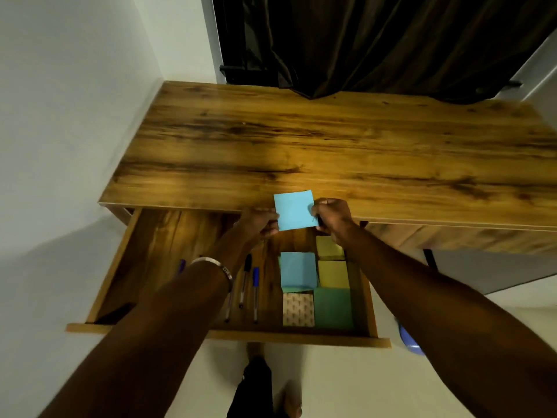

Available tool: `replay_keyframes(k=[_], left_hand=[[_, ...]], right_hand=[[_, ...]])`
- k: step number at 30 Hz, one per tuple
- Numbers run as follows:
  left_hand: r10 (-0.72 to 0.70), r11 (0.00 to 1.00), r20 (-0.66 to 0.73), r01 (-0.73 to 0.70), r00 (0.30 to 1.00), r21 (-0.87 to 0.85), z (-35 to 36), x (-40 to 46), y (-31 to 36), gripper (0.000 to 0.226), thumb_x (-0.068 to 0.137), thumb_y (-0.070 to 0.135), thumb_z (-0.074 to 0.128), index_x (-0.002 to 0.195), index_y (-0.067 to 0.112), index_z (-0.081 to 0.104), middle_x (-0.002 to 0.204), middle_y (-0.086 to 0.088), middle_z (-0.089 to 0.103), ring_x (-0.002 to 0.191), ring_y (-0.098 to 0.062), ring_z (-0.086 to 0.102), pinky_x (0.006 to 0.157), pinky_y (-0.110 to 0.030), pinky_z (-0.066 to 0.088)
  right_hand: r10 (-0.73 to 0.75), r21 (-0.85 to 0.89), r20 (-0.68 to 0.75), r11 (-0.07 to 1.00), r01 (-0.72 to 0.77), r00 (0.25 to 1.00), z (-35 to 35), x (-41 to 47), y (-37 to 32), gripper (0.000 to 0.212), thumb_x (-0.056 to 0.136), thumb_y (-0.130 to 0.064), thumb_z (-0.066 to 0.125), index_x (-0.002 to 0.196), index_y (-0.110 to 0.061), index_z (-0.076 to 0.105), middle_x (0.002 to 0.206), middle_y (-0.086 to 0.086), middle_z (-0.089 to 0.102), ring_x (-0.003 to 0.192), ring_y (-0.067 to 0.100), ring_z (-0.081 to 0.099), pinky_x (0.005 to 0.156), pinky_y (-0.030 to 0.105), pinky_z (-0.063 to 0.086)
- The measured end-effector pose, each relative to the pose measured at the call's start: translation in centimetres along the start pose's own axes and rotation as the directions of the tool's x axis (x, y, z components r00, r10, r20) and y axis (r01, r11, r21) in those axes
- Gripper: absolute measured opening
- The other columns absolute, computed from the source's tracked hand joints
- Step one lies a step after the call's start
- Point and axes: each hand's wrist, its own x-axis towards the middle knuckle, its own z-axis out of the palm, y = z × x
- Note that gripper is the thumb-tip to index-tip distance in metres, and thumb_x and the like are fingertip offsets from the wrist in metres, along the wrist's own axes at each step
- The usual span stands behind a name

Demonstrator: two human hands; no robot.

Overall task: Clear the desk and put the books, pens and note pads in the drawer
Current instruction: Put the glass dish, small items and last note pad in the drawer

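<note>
Worktop [331, 140]: rectangular slab with a glossy wood-grain surface, dark streaks running lengthwise, set into a corner of pale walls; a dark, heavy-folded curtain [376, 40] hangs behind its far edge. Below the near edge, toward the left corner, the drawer [156, 236] stands pulled out, a shallow box in the same wood grain with thin walls and a flat front panel. Both hands hold a square light-blue note pad [294, 210] upright over the near edge of the worktop, above the back of the drawer. Left hand [259, 221] pinches the pad's left edge, fingers curled onto it; right hand [331, 217] pinches the right edge, thumb and fingers closed on the paper. A thin metal bangle [214, 263] circles the left wrist. Inside the drawer, right half: a blue square pad [298, 271] over a green sheet, two yellow-olive square pads [333, 274] along the right wall, a darker green square pad [333, 307] at the near right corner, and beside it a pale patterned square pad [297, 309]. Just left of these lie slim pens [255, 292] lengthwise, one black-capped, one blue-capped, another partly hidden under the left forearm. Pale floor below; a dark trouser leg [253, 387] shows at the bottom, and a blue rounded object [410, 342] sits past the drawer's right front corner, identity unclear.
</note>
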Motion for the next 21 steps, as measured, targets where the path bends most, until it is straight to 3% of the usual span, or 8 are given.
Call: replay_keyframes(k=[2, 5, 8, 12, 16, 21], left_hand=[[0.024, 0.999, -0.015, -0.024, 1.000, 0.022, 0.0, -0.9, -1.5, 0.020, 0.090, -0.004, 0.055, 0.074, 0.008, 0.056, 0.067, -0.008, 0.054, 0.057, -0.013, 0.049, 0.040, -0.016, 0.042], [0.031, 0.996, -0.042, -0.028, 0.999, 0.089, 0.1, -1.2, -4.1, 0.015, 0.089, 0.000, 0.058, 0.078, 0.010, 0.058, 0.073, -0.008, 0.060, 0.062, -0.013, 0.056, 0.048, -0.018, 0.049], [0.049, 0.987, -0.033, -0.044, 0.998, 0.153, 0.0, -0.9, -5.9, 0.013, 0.088, 0.001, 0.060, 0.079, 0.011, 0.061, 0.075, -0.009, 0.063, 0.066, -0.015, 0.059, 0.057, -0.022, 0.050], [0.114, 0.954, -0.038, -0.099, 0.993, 0.281, 0.0, -0.4, -7.8, 0.010, 0.086, 0.003, 0.063, 0.080, 0.012, 0.060, 0.072, -0.009, 0.062, 0.065, -0.018, 0.059, 0.051, -0.019, 0.050], [0.149, 0.915, -0.109, -0.095, 0.983, 0.391, 0.0, 1.7, -9.2, 0.016, 0.077, 0.009, 0.069, 0.092, 0.013, 0.070, 0.099, -0.013, 0.069, 0.091, -0.028, 0.066, 0.081, -0.042, 0.058], [0.194, 0.897, -0.124, -0.125, 0.973, 0.423, 0.6, 3.2, -8.9, 0.034, 0.077, 0.002, 0.064, 0.110, 0.009, 0.069, 0.109, -0.011, 0.069, 0.099, -0.028, 0.066, 0.085, -0.042, 0.057]], right_hand=[[0.011, -0.054, 0.020, 0.999, -0.010, 1.000, -0.4, -0.7, 1.6, 0.014, 0.074, -0.001, 0.068, 0.082, -0.011, 0.063, 0.069, 0.007, 0.057, 0.056, 0.017, 0.052, 0.050, 0.026, 0.049], [0.028, -0.148, 0.023, 0.989, -0.025, 0.999, -0.7, -1.5, 4.0, 0.008, 0.075, -0.003, 0.068, 0.076, -0.010, 0.064, 0.066, 0.006, 0.059, 0.060, 0.019, 0.056, 0.061, 0.033, 0.053], [0.056, -0.172, -0.033, 0.983, -0.060, 0.998, -0.5, -1.5, 6.5, 0.009, 0.074, -0.009, 0.071, 0.081, -0.005, 0.068, 0.080, 0.011, 0.068, 0.077, 0.024, 0.066, 0.075, 0.043, 0.060], [0.057, -0.239, -0.042, 0.969, -0.066, 0.997, 0.0, -0.5, 9.1, 0.009, 0.072, -0.022, 0.071, 0.074, -0.015, 0.066, 0.093, 0.016, 0.071, 0.090, 0.031, 0.067, 0.080, 0.048, 0.058], [0.059, -0.283, -0.082, 0.956, -0.080, 0.995, 0.3, 0.0, 10.0, 0.020, 0.075, -0.030, 0.073, 0.083, -0.012, 0.072, 0.092, 0.012, 0.072, 0.089, 0.029, 0.067, 0.081, 0.048, 0.058], [0.073, -0.251, -0.064, 0.964, -0.087, 0.995, 0.8, 1.7, 9.9, 0.015, 0.075, -0.015, 0.074, 0.089, -0.017, 0.073, 0.101, 0.007, 0.069, 0.096, 0.027, 0.065, 0.083, 0.048, 0.058]])
